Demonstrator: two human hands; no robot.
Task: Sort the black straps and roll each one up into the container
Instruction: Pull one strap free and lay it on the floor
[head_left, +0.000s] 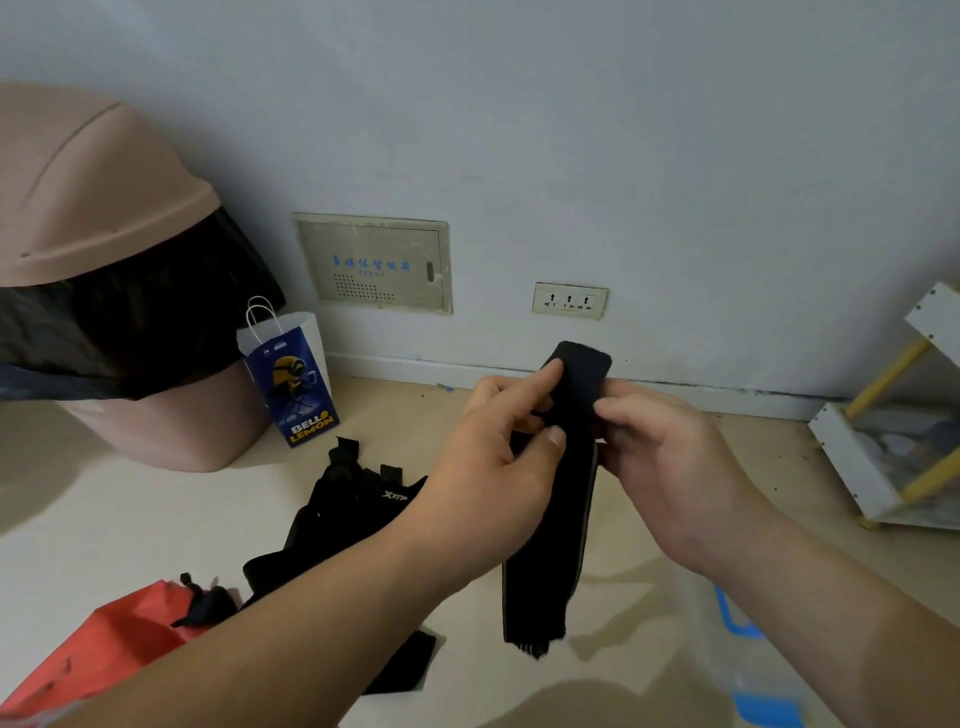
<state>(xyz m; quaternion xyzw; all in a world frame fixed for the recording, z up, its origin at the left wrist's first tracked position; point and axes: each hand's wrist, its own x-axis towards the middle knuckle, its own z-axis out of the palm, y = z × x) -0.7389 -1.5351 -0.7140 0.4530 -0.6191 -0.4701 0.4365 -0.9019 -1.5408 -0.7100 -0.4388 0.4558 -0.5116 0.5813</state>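
Both hands are working one black strap (563, 519) right now. The left hand (493, 457) is pinching it between thumb and forefinger, with the forefinger lying up along the strap's short top end. The right hand (670, 457) is curling its fingers onto the opposite edge, so the two grips are meeting on the same stretch of webbing. Above the grips a flat stub of strap is sticking up. Below them the long tail is hanging straight down, its ragged end reaching or nearly reaching the floor (156, 519); I cannot tell which. No coil is showing, so I'm judging the rolling of this one as only just starting. Down and to the left of the grips, a heap of black straps (337, 519) is lying tangled on the floor, waiting to be sorted, and a small dark bundle (208, 603) is poking up beside a red bag (104, 649). Down and to the right of the grips, what looks like a clear container (737, 621) with blue clips is sitting, and I'm not making out any finished roll inside. By my reading, most of the job is lying ahead.
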